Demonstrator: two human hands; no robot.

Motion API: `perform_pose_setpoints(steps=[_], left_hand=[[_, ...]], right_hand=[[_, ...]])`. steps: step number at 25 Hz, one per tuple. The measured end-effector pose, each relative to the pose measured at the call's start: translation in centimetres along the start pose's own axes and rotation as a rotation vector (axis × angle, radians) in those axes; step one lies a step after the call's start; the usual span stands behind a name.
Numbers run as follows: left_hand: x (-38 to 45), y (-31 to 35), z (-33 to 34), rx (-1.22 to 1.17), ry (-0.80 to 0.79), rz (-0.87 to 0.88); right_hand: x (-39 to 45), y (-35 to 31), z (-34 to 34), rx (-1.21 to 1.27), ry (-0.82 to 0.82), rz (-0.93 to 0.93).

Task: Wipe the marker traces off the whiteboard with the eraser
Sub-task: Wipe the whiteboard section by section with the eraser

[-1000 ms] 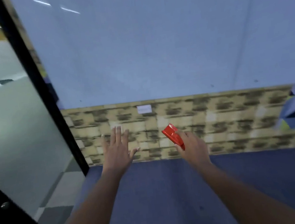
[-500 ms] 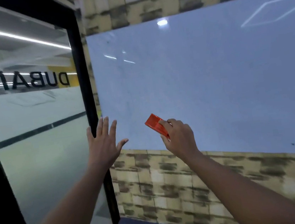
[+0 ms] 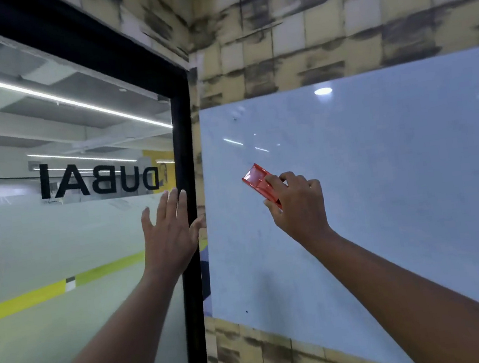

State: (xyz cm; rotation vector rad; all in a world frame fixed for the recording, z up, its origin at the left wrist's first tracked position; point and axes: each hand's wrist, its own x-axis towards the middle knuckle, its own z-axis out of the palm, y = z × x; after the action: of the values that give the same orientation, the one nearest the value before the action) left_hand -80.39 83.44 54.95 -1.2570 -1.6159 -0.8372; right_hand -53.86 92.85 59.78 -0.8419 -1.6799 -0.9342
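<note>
From the head view, the right hand (image 3: 298, 204) is raised in front of the whiteboard (image 3: 384, 193), its fingers curled round a red eraser (image 3: 257, 180). The eraser is a flat translucent red block, tilted so that its free end points up and to the left while its lower end is hidden under the fingers and thumb. It sits over the upper left part of the board, near the board's left edge; whether its face is pressed to the surface or just off it cannot be told. The board itself is pale blue-white and glossy, with reflections of ceiling lights across its upper part, a few small dark specks, and faint grey smudging lower down to the left of the right forearm.

The left hand (image 3: 172, 231) is released, fingers straight and spread, palm facing away, held up in front of the black door frame (image 3: 182, 158) that stands just left of the whiteboard. It holds nothing; whether it touches the frame or the glass cannot be told.

To the left of the frame is a glass door (image 3: 72, 232), frosted in its lower part, with mirrored black lettering (image 3: 98, 183) across it and a yellow-green stripe beyond. The wall (image 3: 334, 34) above and below the board has a yellow-and-grey tile pattern.
</note>
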Motion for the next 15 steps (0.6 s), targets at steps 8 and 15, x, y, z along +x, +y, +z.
perform_pose_setpoints(steps=[8, 15], left_hand=[[10.4, -10.9, 14.1, -0.009, 0.087, 0.075], [18.6, -15.6, 27.0, -0.070, 0.120, 0.137]], right_hand=[[9.9, -5.3, 14.5, -0.092, 0.100, -0.018], [16.9, -5.9, 25.3, -0.171, 0.165, -0.027]])
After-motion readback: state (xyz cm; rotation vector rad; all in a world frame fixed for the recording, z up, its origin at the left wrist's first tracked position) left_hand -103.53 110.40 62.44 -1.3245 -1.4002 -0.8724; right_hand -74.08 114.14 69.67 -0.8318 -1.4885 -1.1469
